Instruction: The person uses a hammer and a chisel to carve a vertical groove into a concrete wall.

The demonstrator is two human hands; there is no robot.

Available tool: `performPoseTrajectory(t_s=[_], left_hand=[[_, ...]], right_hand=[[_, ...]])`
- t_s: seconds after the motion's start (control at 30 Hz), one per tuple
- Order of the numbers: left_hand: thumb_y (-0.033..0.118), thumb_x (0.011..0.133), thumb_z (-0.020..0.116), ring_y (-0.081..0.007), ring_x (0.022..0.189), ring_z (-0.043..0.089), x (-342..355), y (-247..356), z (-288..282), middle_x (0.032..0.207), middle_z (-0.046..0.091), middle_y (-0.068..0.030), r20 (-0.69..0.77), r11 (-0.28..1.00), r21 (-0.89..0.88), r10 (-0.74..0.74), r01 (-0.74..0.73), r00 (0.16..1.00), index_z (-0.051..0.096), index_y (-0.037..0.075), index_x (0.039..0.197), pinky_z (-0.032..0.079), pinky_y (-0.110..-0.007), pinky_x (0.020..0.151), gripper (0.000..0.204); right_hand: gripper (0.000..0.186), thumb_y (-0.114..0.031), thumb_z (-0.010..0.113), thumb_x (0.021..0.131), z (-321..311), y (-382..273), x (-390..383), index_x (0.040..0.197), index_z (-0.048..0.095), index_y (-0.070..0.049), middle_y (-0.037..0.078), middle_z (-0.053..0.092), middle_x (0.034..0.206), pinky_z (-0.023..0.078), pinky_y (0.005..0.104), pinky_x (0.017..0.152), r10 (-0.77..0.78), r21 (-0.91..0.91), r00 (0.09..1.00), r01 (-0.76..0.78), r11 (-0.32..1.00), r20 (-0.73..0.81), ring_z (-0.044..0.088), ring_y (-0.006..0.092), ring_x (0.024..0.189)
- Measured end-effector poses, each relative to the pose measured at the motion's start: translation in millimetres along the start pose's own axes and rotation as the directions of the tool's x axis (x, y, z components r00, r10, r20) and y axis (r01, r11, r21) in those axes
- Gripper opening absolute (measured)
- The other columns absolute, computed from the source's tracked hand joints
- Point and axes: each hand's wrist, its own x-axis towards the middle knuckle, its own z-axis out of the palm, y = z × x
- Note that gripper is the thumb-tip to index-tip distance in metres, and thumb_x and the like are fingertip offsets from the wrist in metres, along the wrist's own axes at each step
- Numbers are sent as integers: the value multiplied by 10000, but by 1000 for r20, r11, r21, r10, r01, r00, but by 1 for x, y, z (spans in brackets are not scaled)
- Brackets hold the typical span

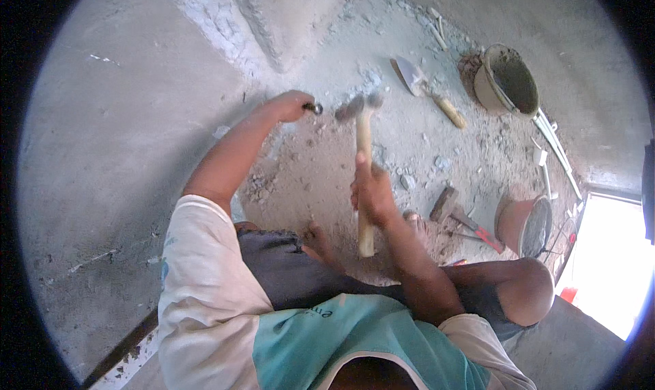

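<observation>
My left hand point(292, 106) is closed around a chisel point(315, 108), held close to the wall's foot. Only the chisel's dark round end sticks out of the fist; its other end is hidden. In my right hand point(374, 193) is a hammer with a pale wooden handle point(364, 136), the thumb lying along it. The hammer's metal head, slightly blurred, is raised a short way right of the chisel end, not touching it. Beneath both hands lies a dusty floor point(300, 172) strewn with broken rubble.
A trowel point(412, 78) with a wooden handle lies beyond the hammer. To the right are a bucket point(486, 90) of grey mix, a second bucket point(512, 221), a red-handled hammer point(445, 204) and white pipes point(556, 148). A wall point(123, 131) rises at left; a bright opening point(604, 253) is at right.
</observation>
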Motion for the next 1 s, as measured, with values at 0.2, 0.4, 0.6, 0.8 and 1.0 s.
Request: performPoseTrajectory(t_s=[0.2, 0.4, 0.6, 0.8, 1.0], left_hand=[[215, 854, 556, -319, 954, 594, 1, 3, -44, 1001, 623, -177, -326, 980, -200, -71, 4, 943, 565, 23, 1062, 446, -383, 820, 283], [217, 844, 569, -248, 779, 595, 15, 39, -48, 831, 619, -138, -405, 915, -394, -83, -92, 910, 565, 25, 952, 457, -358, 711, 220], [242, 827, 589, -178, 698, 571, 13, 30, -22, 748, 610, -89, -381, 897, -429, -75, -104, 922, 564, 37, 884, 448, -324, 657, 214], [279, 817, 592, -167, 689, 556, 4, 17, -15, 731, 599, -75, -406, 892, -426, -39, -151, 913, 566, 36, 880, 440, -324, 657, 252], [283, 815, 586, -176, 696, 550, 7, 22, -12, 747, 598, -94, -452, 866, -448, -4, -223, 892, 568, 33, 884, 439, -324, 672, 259]], right_hand=[[468, -478, 395, 922, -29, -81, -3, 829, 470, -26, 34, 460, 588, 384, 271, 398, -347, -53, 933, 344, 938, -93, 445, 122, 440], [461, -459, 363, 936, -44, -99, -24, 840, 464, -20, 35, 445, 568, 364, 260, 384, -446, 29, 871, 461, 887, -204, 424, 122, 422], [481, -481, 363, 935, -46, -132, -57, 865, 481, -20, 45, 452, 545, 349, 256, 370, -554, 95, 780, 600, 794, -292, 441, 136, 412], [574, -580, 337, 905, -47, -186, -78, 927, 468, -21, 71, 460, 588, 394, 279, 410, -784, 142, 539, 841, 523, -307, 449, 163, 444], [445, -475, 359, 931, -13, -135, -20, 882, 462, -45, 75, 500, 627, 428, 291, 460, -895, -321, 421, 835, 446, -148, 503, 162, 493]])
